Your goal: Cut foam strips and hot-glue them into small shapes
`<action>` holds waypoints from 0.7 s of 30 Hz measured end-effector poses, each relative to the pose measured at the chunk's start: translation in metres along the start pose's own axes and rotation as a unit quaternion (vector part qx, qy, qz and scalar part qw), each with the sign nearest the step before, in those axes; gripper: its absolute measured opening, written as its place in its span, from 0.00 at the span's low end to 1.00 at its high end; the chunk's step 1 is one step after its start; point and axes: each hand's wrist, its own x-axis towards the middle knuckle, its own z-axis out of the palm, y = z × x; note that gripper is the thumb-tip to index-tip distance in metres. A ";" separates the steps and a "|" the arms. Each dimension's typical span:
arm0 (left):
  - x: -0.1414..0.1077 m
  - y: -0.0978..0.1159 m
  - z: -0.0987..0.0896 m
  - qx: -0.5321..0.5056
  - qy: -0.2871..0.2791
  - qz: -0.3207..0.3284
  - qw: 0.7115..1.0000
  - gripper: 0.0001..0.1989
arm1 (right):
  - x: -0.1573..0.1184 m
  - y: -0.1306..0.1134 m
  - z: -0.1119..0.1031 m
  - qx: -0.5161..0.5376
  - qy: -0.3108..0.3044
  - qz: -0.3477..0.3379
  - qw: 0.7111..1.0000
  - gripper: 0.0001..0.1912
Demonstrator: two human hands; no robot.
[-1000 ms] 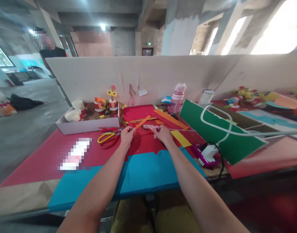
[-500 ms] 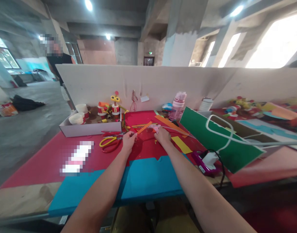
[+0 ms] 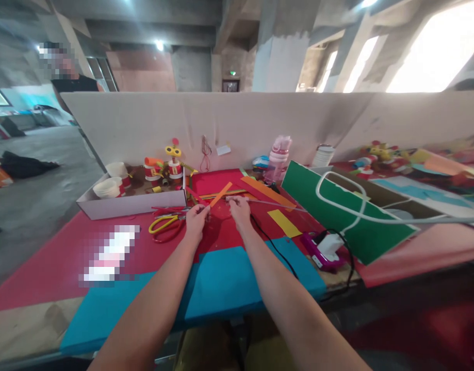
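Between the closed fingers of my left hand [image 3: 196,219] is a narrow orange strip [image 3: 222,193], slanting up to the right. My right hand [image 3: 240,208] is closed just right of it, around a small item that its fingers mostly hide. A black cord [image 3: 273,245] runs from beside that hand toward the front edge. Yellow-handled scissors [image 3: 163,224] and a red-handled tool [image 3: 169,238] lie left of my left hand. Behind my right hand lies a wider orange strip [image 3: 270,191], with a yellow paper piece [image 3: 285,223] to its front right.
A white-walled box [image 3: 132,205] with paper cups and a yellow-eyed figure [image 3: 175,161] stands at the back left. To the right are a pink bottle [image 3: 277,159], a green board [image 3: 337,216] and a purple power strip [image 3: 324,255]. Blue sheets [image 3: 221,278] cover the front edge.
The view has shifted right. My right hand has come nearer my left hand, and the pink object that showed at its fingers is no longer clearly visible. The black cord now shows across the blue sheet.
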 end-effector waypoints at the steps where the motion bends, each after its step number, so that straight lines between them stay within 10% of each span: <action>1: 0.000 0.000 0.000 -0.013 -0.002 -0.008 1.000 0.13 | -0.002 0.002 0.006 0.071 -0.013 0.040 0.997 0.10; 12: 0.001 -0.005 -0.003 -0.025 -0.036 -0.031 0.999 0.12 | -0.017 0.005 0.007 0.383 -0.205 0.123 0.892 0.09; 21: -0.004 -0.004 -0.003 -0.004 -0.056 -0.033 0.998 0.12 | -0.028 0.001 0.014 0.358 -0.190 0.076 0.911 0.15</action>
